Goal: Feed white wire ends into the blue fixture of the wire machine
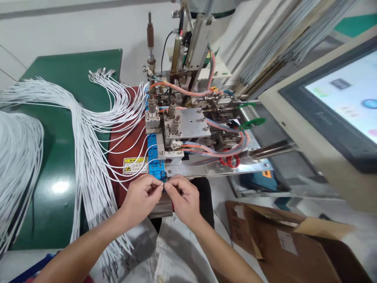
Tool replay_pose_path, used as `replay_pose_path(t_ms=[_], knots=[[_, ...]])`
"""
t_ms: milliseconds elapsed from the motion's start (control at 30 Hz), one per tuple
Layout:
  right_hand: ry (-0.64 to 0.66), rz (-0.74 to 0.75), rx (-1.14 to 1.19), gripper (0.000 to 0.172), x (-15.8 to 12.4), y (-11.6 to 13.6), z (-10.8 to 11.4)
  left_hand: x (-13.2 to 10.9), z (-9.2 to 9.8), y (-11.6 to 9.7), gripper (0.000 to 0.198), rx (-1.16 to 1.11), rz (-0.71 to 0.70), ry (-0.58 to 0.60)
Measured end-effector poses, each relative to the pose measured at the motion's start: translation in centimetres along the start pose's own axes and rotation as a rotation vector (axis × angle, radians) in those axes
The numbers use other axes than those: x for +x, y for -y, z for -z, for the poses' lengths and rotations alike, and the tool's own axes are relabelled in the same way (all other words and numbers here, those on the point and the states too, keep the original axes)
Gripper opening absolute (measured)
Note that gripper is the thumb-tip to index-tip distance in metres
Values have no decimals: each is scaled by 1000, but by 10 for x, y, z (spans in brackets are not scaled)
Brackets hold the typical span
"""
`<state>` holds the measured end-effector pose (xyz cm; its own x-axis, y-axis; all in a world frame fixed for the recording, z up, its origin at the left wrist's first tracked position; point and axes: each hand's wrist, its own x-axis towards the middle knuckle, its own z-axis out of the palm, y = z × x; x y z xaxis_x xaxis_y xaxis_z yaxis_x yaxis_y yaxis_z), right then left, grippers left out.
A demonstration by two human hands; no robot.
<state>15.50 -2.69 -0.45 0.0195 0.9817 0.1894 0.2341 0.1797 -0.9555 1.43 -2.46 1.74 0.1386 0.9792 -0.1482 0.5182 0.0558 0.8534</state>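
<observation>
A tiny piece (164, 182) (too small to make out fully) is at the near end of the blue fixture row (155, 163), pinched between thumb and forefinger of both the left hand (142, 198) and right hand (185, 198). White cables (85, 169) spread left of that row; a metal machine (190, 122) stands right of it.

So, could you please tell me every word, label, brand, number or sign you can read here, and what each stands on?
Warning label on the red-brown plate: possibly "小心", with yellow-and-black warning symbols; the rest is too blurred.
Touchscreen monitor, lower bezel: a brand name, too blurred to read.
Its screen: icons, no legible text.
Cardboard box: dark printing and a white label, both unreadable.
</observation>
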Motion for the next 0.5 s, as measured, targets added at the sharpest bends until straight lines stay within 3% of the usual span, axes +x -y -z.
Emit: replay_pose_path(t_ms=[167,367,500], knots=[[22,-25,9,18,-4,-6,-3,-3,-9,6,10,-147,100,-12],[45,-202,95,12,1,-8,0,-1,-11,9,11,-204,137,-5],[66,-124,-25,13,2,-8,2,-1,-10,12,12,-145,91,-4]])
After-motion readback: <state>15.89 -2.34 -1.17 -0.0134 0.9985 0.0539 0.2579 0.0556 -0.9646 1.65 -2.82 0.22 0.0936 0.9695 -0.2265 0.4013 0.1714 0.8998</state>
